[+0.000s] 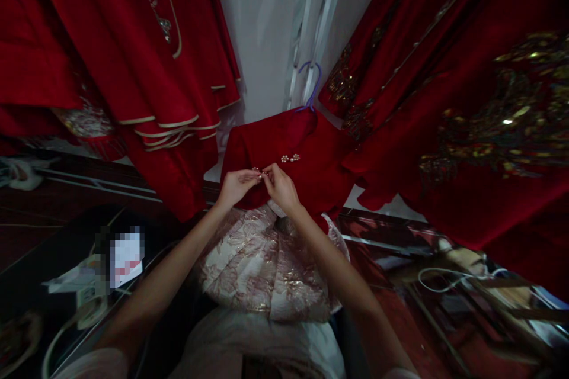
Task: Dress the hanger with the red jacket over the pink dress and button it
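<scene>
A small red velvet jacket (311, 154) hangs on a blue hanger (312, 87) in front of me. My left hand (236, 185) and my right hand (279, 185) meet at its front edge, both pinched on a pearl button fastening (260, 171). A second pearl fastening (290, 158) sits a little higher and to the right, untouched. Below the jacket spreads a pale pink and gold brocade skirt (262, 266), partly hidden by my forearms.
Red embroidered garments hang close on the left (146, 71) and right (480, 106). A white wall (262, 29) lies behind. A dark glossy counter (53, 231) holds papers and a white cable (80, 314) at lower left; more cable (448, 275) lies at right.
</scene>
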### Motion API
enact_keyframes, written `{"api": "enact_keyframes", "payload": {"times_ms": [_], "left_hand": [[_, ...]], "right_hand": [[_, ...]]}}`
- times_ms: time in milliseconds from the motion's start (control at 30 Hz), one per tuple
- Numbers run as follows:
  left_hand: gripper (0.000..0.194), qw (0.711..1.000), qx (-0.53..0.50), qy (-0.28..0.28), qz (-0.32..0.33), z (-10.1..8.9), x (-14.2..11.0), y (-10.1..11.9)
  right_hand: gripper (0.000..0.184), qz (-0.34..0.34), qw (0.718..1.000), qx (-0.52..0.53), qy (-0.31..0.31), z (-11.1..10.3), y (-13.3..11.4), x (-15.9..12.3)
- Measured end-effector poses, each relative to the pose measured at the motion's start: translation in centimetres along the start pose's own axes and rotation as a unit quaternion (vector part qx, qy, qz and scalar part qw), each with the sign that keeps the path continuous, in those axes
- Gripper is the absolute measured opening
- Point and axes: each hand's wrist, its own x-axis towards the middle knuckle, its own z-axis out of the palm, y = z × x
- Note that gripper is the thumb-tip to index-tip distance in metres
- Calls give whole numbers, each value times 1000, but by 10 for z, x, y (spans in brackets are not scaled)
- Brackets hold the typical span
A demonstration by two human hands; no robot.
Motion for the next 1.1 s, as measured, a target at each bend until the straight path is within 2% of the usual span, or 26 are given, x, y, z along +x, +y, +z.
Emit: {"api": "enact_keyframes", "payload": {"times_ms": [67, 167, 267, 333, 367, 433, 533, 633, 700, 800, 867, 933, 1000, 1100], "left_hand": [[32, 1000, 11, -5, 8, -2, -1, -6], [32, 992, 105, 34, 53, 0, -13, -19], [55, 961, 246, 68, 109, 9, -32, -34], [67, 940, 308, 58, 137, 15, -43, -43], [65, 933, 325, 52, 145, 18, -47, -46], [49, 927, 338, 56, 153, 21, -50, -50], [22, 929, 322, 105, 151, 17, -46, -49], [18, 930, 314, 140, 133, 9, -42, -42], [19, 926, 342, 127, 98, 2, -42, -35], [22, 914, 395, 72, 48, -4, -43, -26], [28, 912, 407, 33, 32, -4, -44, -22], [33, 912, 410, 8, 17, -2, -44, -19], [36, 906, 423, 5, -1, 1, -44, -16], [39, 885, 466, -5, -21, 3, -42, -12]], "right_hand": [[14, -2, 1000, 15, -3, -1, 0, -1], [18, 5, 998, 52, -28, -4, 0, -8], [25, 11, 996, 72, -56, -10, -2, -19], [27, 4, 996, 59, -62, -14, -2, -29], [27, 2, 997, 44, -60, -16, -1, -34], [26, 12, 999, 12, -45, -22, 4, -44], [22, 66, 997, -33, -3, -32, 17, -57], [16, 128, 988, -84, 16, -45, 28, -64], [13, 164, 979, -119, -7, -53, 31, -67], [13, 205, 967, -132, -68, -57, 30, -68], [18, 199, 971, -100, -89, -52, 29, -69], [26, 169, 980, -57, -84, -42, 29, -71], [32, 149, 986, -34, -71, -31, 30, -73], [30, 152, 985, -41, -75, -21, 32, -75]]}}
